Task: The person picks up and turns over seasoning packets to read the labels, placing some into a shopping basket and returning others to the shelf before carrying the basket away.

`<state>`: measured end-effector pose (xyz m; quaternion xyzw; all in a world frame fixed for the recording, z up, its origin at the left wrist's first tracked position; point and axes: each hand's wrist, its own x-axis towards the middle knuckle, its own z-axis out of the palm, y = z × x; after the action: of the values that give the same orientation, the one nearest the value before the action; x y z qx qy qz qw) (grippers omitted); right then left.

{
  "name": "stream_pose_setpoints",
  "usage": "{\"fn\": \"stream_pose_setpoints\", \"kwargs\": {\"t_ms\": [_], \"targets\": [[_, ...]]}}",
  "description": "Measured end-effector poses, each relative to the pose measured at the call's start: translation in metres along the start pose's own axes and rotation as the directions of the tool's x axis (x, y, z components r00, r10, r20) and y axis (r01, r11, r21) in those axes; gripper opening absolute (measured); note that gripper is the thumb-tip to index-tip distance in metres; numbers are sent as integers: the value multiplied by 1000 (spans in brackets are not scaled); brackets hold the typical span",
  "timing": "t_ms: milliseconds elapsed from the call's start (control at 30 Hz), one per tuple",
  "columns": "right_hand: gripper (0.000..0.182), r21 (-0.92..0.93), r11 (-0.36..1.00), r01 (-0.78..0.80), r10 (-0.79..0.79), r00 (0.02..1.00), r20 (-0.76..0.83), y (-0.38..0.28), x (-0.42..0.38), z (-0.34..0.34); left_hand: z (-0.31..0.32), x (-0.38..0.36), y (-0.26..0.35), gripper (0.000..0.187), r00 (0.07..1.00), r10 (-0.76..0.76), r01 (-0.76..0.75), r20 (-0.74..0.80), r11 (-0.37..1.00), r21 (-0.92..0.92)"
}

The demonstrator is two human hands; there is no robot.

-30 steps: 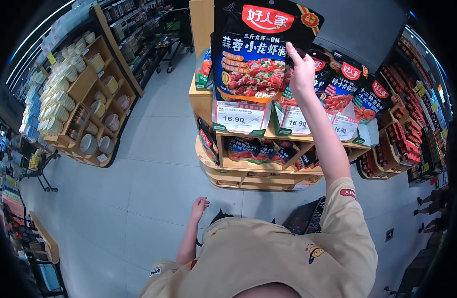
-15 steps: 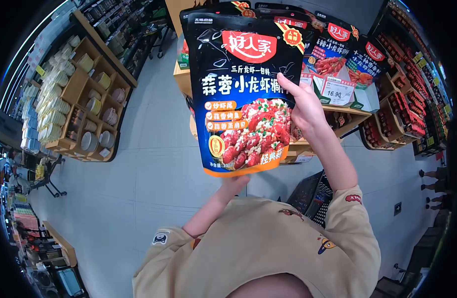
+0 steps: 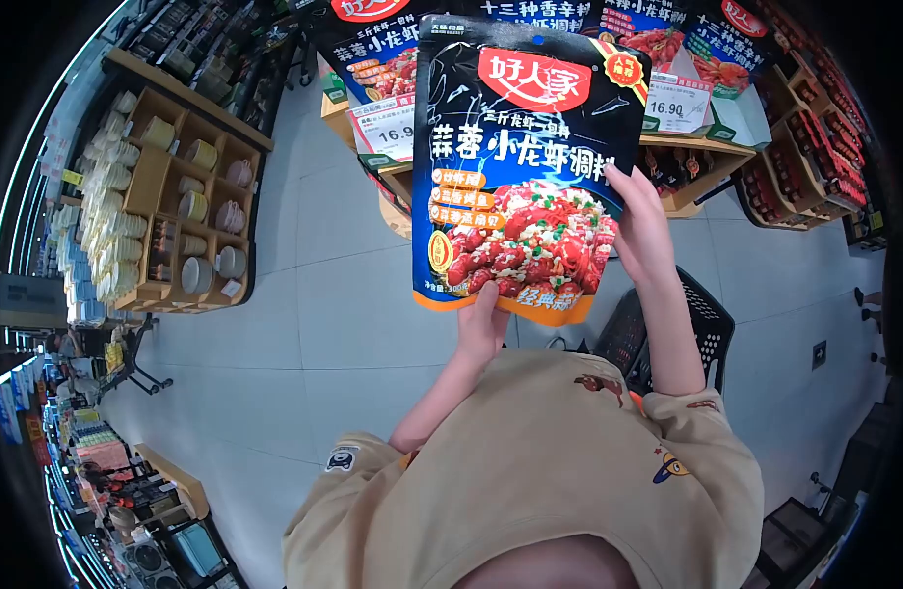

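Note:
A black and blue food pouch (image 3: pixel 525 147) with an orange bottom edge and a picture of red crayfish faces me, nearly upright. My left hand (image 3: pixel 481 324) grips its bottom edge, thumb on the front and the other fingers hidden behind. On the pouch's right edge is my right hand (image 3: pixel 643 221), its thumb in front and its fingers behind. Similar pouches (image 3: pixel 643 29) stand on a display beyond it, above a white price card (image 3: pixel 679 106) reading 16.90.
A wooden shelf unit (image 3: pixel 191 187) with bowls and cups is at the left. Red goods fill a shelf (image 3: pixel 815 147) at the right. Below my right forearm is a black basket (image 3: pixel 702 324). A cart (image 3: pixel 137 363) stands at the left, and people's feet show at the far right.
My left hand has come up and taken hold of the pouch's bottom edge. In the view, the pouch has shifted right. More of the display's left side, with another price card, now shows.

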<state>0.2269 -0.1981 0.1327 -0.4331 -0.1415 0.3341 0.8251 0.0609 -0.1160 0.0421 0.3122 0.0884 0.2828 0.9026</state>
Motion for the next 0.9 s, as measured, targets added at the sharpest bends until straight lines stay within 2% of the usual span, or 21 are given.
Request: {"fn": "stream_pose_setpoints", "kwargs": {"t_ms": [33,100,133,167,200,233,300,333,367,400,433,467,533,567,633,667,700,767,800,867,900], "targets": [[29,-13,999,51,-51,999,-18,0,-4,-1,2,0,0,41,1000,-4,4,-1,1000,1],[40,-327,916,230,-278,954,-109,1,-16,-3,5,2,-1,41,999,43,-42,-28,998,40],[42,-394,869,299,-363,927,-98,2,-22,-7,7,3,-1,41,999,38,-37,-29,999,39],[43,-460,810,363,-446,891,-81,2,-29,-10,10,5,-2,40,994,99,-95,-41,991,90],[45,-498,794,348,-426,904,-47,2,-38,-9,11,6,-2,40,986,159,-151,-50,979,139],[46,-537,774,334,-405,914,-15,1,-47,-5,6,6,-5,40,988,150,-143,-45,981,134],[62,-551,824,130,-134,990,34,0,-62,6,-20,6,-18,37,933,295,-139,-206,824,550],[62,-521,853,31,-13,999,39,2,-64,8,-37,5,-27,36,910,325,-101,-258,778,620],[61,-375,927,-20,50,996,70,7,-62,7,-20,7,-15,36,916,310,-94,-256,784,613],[62,-220,972,-79,105,988,112,14,-58,5,-1,8,0,44,945,322,-239,56,564,790],[60,47,984,-171,161,973,164,27,-54,-3,23,9,6,52,902,237,-424,361,328,845],[59,179,963,-199,161,965,205,35,-54,-16,38,8,9,52,903,232,-424,362,343,838],[59,423,871,-248,134,951,280,50,-51,-42,58,6,15,61,808,116,-559,578,-158,814],[59,484,842,-239,108,953,283,52,-50,-49,64,6,17,61,806,116,-564,580,-147,813],[59,569,798,-198,46,962,270,54,-49,-62,67,2,24,69,790,-26,-609,612,-154,778],[59,597,783,-178,23,966,258,53,-49,-68,62,0,26,59,805,9,-593,593,-25,805],[59,617,772,-154,-4,969,246,53,-50,-73,53,1,24,59,803,6,-596,596,-17,803],[58,644,757,-112,-40,975,217,53,-51,-84,32,3,17,49,821,286,-552,494,177,815],[58,651,753,-98,-49,978,205,52,-52,-88,27,4,17,49,823,282,-551,493,184,814],[58,658,749,-70,-70,980,184,50,-55,-95,25,9,16,38,926,246,-361,285,367,857],[58,660,749,-57,-78,982,174,49,-58,-97,24,10,14,38,927,240,-361,287,372,855]]}}
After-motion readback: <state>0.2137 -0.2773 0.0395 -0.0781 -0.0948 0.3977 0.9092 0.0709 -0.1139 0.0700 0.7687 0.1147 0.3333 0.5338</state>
